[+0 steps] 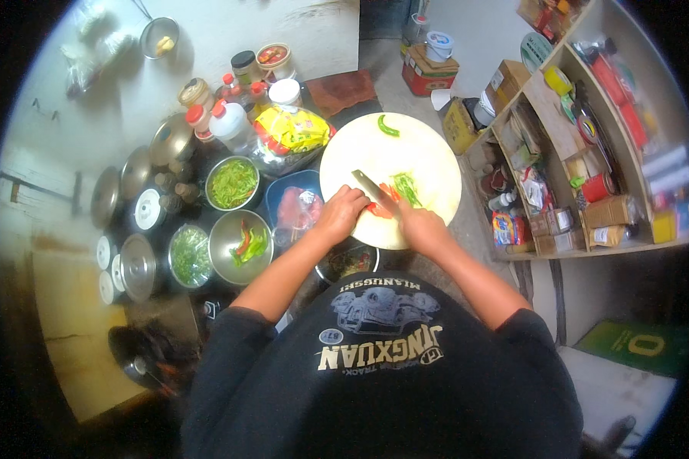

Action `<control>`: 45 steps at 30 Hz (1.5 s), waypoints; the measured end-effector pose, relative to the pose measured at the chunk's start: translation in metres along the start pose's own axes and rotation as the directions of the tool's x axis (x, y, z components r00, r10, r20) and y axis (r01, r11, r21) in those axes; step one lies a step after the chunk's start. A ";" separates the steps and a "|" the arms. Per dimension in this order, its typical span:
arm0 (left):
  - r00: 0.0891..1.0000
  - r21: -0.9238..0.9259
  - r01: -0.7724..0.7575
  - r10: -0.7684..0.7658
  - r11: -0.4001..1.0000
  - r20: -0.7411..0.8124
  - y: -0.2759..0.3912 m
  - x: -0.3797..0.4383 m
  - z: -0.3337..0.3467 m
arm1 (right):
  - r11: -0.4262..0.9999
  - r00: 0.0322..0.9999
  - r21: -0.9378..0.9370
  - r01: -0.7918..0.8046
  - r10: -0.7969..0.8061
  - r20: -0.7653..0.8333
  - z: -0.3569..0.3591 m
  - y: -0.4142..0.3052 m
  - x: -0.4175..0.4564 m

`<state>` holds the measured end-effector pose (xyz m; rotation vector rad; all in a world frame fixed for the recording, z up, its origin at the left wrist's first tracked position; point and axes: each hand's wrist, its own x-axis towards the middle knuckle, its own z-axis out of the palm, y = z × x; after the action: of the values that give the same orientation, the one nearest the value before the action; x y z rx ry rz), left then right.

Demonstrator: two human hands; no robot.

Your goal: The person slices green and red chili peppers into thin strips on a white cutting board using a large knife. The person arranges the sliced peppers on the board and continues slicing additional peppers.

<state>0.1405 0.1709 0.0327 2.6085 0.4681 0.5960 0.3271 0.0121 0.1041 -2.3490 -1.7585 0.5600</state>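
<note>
My right hand (422, 226) is closed around a kitchen knife (374, 190), its blade pointing up and left across a round pale cutting board (436, 155). My left hand (341, 213) rests at the board's left edge with bent fingertips beside red pepper pieces (379, 211), close to the blade. Right of the blade lies a small heap of shredded green pepper (405, 188). One curved green pepper (388, 127) lies near the board's far edge. To the left, a steel bowl (224, 269) holds green and red peppers (251, 245).
Left stand a bowl of shredded greens (232, 183), a plastic-covered bowl (190, 256) and a blue container (274, 192) with bagged meat. Bottles, jars and a yellow bag (294, 129) stand behind. A pan sits partly under the board's near edge. Wooden shelves (528, 226) are at right.
</note>
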 end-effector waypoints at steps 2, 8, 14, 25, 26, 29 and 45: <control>1.000 0.005 -0.026 0.026 1.000 0.017 -0.002 -0.003 -0.002 | 1.000 1.000 -0.015 -0.010 0.010 0.026 -0.010 0.001 -0.002; 0.997 0.033 -0.070 0.071 0.997 -0.024 0.001 -0.007 -0.006 | 0.990 0.989 -0.099 0.099 -0.087 0.118 -0.020 -0.004 -0.029; 0.996 -0.015 -0.086 0.086 0.996 0.003 0.002 -0.010 -0.006 | 0.990 0.989 -0.072 0.118 -0.124 -0.085 0.013 0.017 0.003; 0.982 -0.046 -0.157 0.151 0.987 -0.117 -0.003 -0.018 -0.003 | 0.975 0.975 -0.124 0.187 -0.199 -0.099 0.013 0.012 -0.008; 0.978 -0.020 -0.160 0.156 0.987 -0.139 -0.002 -0.019 -0.002 | 0.980 0.981 -0.127 0.154 -0.167 -0.095 0.013 0.013 -0.006; 0.970 -0.004 -0.147 0.143 0.989 -0.196 -0.004 -0.024 0.001 | 0.976 0.980 -0.103 0.193 -0.197 -0.025 -0.013 -0.004 -0.020; 0.952 -0.057 -0.149 0.128 0.987 -0.277 -0.008 -0.032 0.016 | 0.978 0.980 -0.077 0.191 -0.187 0.060 -0.010 -0.022 -0.023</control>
<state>0.1192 0.1600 0.0050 2.5094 0.3376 1.0093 0.3059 -0.0017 0.1254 -2.2031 -2.0382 0.5339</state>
